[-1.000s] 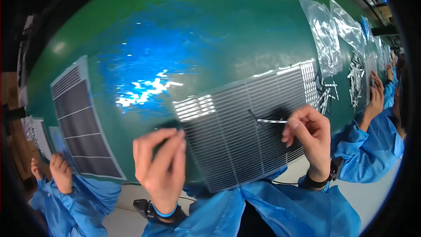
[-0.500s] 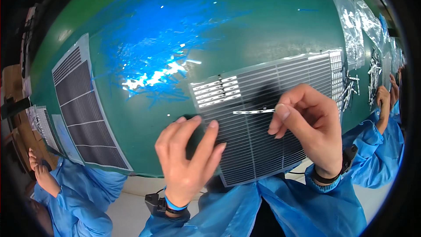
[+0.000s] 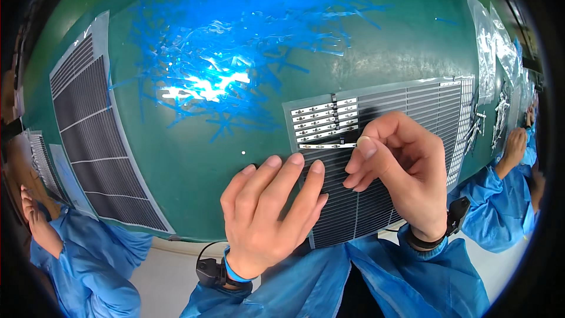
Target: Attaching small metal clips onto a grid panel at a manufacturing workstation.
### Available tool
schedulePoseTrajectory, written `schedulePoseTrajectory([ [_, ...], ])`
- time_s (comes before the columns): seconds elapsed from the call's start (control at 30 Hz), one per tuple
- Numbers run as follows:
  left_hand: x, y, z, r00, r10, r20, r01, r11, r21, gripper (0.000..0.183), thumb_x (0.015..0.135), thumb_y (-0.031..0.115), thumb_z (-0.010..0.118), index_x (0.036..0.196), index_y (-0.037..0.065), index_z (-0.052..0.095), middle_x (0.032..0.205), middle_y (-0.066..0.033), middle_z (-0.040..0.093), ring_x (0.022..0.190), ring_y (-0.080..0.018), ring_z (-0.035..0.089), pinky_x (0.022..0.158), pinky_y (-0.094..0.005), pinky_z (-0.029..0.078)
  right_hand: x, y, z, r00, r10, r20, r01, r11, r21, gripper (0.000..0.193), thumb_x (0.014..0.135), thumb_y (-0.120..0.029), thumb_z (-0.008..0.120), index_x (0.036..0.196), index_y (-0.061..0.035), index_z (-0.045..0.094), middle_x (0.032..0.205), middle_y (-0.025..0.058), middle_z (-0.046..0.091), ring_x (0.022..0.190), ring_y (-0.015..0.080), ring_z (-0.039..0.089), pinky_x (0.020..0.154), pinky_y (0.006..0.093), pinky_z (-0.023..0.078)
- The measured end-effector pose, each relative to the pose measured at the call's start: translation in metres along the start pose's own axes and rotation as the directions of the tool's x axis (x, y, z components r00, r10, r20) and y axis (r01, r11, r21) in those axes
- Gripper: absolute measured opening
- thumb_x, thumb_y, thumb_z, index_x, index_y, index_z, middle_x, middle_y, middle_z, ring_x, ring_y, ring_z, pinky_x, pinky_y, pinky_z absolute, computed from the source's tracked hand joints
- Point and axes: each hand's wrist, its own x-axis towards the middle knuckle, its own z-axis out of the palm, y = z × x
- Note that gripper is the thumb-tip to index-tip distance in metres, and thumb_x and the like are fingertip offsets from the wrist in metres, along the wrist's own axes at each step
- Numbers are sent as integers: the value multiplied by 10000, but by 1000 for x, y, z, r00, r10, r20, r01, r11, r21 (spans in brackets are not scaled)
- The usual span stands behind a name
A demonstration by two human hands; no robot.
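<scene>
My right hand (image 3: 406, 174) pinches the right end of a short white strip (image 3: 323, 146) between thumb and forefinger. Dark marks run along this strip, and a small black piece stands up near its held end. It lies level just under several similar white strips (image 3: 312, 119) set in rows at the upper left of a dark slotted sheet (image 3: 376, 203). My left hand (image 3: 265, 218) has its fingers spread over the sheet's left edge, a fingertip close to the strip's left end. Whether that finger touches the strip, I cannot tell.
Blue film slivers (image 3: 229, 53) are heaped on the green table (image 3: 194, 188). Another dark slotted sheet (image 3: 97, 135) lies at left. Clear plastic bags (image 3: 482, 47) and a pile of small strips (image 3: 500, 115) are at right. Co-workers' hands (image 3: 515, 147) show at both sides.
The pinched strip has come from over the sheet's middle to just under the placed rows. My left fingertips are now near its free end. The whole view has shifted slightly.
</scene>
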Motion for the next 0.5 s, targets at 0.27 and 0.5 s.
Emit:
schedulePoseTrajectory([
  [0.27, 1, -1, 1, 1000, 0, -2, 0, 1000, -3, 444, 764, 295, 828, 1185, 160, 787, 1266, -100, 666, 1161, -299, 587, 1003, -463, 435, 3, 3, 2, 998, -51, -36, 50, 999, -17, 110, 1031, -60, 584, 1010, 47, 593, 795, 100, 709, 667, 161, 723, 549, 241, 576],
  [0.5, 2, 0, 1, 1000, -1, -3, 1, 1000, -5, 445, 759, 287, 831, 1184, 162, 788, 1275, -97, 656, 1159, -303, 583, 1002, -464, 436, 3, 5, 2, 997, -77, -28, 76, 996, -45, 117, 1036, -69, 587, 1016, 46, 593, 797, 99, 708, 668, 158, 725, 550, 233, 576],
])
